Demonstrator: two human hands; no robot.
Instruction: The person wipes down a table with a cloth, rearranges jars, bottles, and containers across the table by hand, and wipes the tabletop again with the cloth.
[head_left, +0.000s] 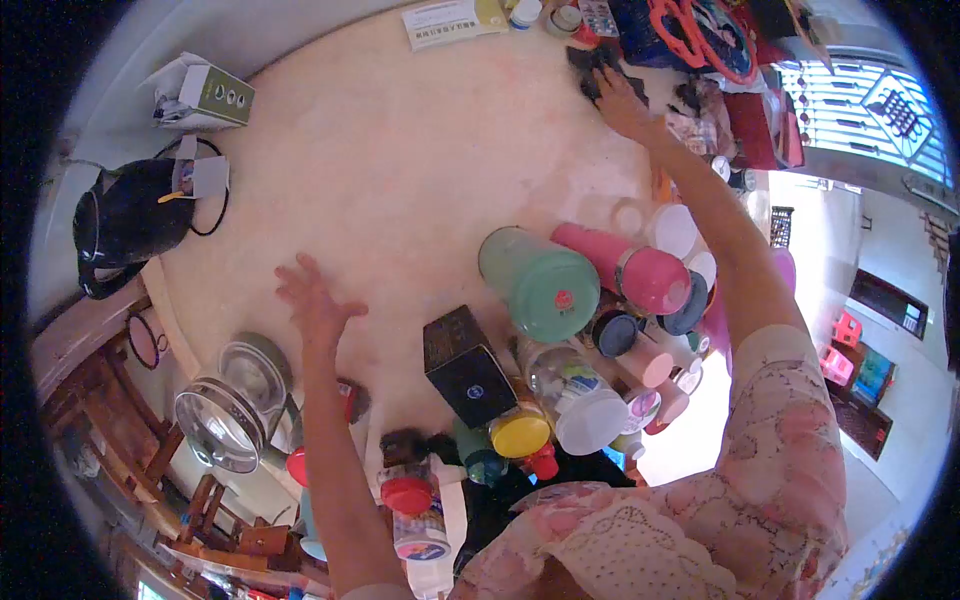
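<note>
My right hand [624, 106] reaches to the far right of the table and grips a dark, crumpled cloth [592, 66] against the surface. Its fingers lie over the cloth and partly cover it. Fingers spread, my left hand [318, 302] is over the bare tabletop [400, 180] on the left and holds nothing. Between my arms stand a green canister [555, 290], a pink thermos [645, 275] and a black box [470, 370]. A clear jar with a white lid [585, 410] and a yellow-lidded jar [520, 430] are close by.
A black kettle [130, 220] and a small green-and-white box [215, 95] line the left edge. Glass containers [225, 420] stand near my left forearm. At the far edge lie a flat carton [455, 22] and small bottles. Clutter with red scissors-like handles [685, 35] fills the far right corner.
</note>
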